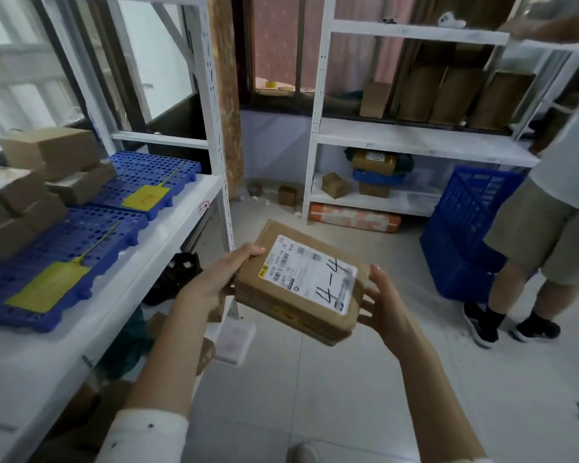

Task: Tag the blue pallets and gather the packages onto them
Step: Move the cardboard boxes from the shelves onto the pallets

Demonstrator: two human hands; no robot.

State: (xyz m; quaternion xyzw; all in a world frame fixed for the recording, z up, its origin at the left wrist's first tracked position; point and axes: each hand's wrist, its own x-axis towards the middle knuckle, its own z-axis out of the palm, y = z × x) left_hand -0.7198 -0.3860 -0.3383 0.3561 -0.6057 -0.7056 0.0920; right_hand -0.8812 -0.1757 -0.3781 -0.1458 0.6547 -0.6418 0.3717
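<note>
You've got the labelled package (301, 285) gripped between both hands, left hand (214, 279) and right hand (381, 302), beside the blue pallets (64, 242).

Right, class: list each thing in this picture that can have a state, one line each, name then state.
Left hand: grips the parcel's left end.
Right hand: grips the parcel's right end.
Parcel: held up, label facing up, marked 4-4.
Near pallet: tagged yellow, boxes stacked on its left part.
Far pallet: tagged yellow, boxes on its left part.
Blue crate: standing on the floor, contents hidden.
</note>
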